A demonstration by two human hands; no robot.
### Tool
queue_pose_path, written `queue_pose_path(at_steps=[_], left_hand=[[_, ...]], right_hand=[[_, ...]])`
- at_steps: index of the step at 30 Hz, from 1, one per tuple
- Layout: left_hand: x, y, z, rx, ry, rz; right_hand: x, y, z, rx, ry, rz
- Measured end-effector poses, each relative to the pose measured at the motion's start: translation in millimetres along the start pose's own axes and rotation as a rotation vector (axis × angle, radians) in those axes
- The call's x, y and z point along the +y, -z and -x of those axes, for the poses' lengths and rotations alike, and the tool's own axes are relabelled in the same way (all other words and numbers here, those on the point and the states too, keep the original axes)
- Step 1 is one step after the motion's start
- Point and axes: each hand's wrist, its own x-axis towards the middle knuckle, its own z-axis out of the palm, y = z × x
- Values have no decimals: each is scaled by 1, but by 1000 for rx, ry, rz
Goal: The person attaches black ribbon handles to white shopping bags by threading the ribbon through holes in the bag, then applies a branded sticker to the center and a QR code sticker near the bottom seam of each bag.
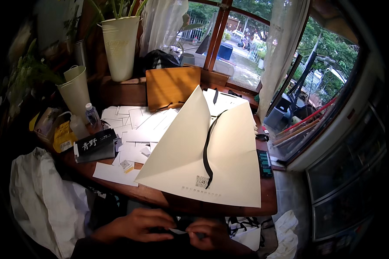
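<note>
While paper (231, 164) crowds the table edge (268, 209), both hands' (146, 224) (209, 233) fingers (160, 222) pinch a white scrap (177, 231).

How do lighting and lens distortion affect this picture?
Head view: black fisheye border, wooden window frame leaning, table bowed at its edge; patchy shadows on the brown board; white papers nearly washed out; cream paper piece softly shaded; left grip and right grip in dimmer light below.

Black box (96, 148) bears white characters (90, 144), cream paper (177, 146) seemingly a code (202, 181).
</note>
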Motion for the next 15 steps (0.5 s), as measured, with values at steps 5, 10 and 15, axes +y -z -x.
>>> queue_pose_path(at_steps=[5,10,15], left_hand=[[13,4,-20,47,-293,-195],[36,20,-63,120,-679,-553],[33,14,-85,252,-758,-818]], right_hand=[[-16,18,-25,28,191,42],[-53,49,-34,242,256,250],[-58,70,-64,185,367,712]])
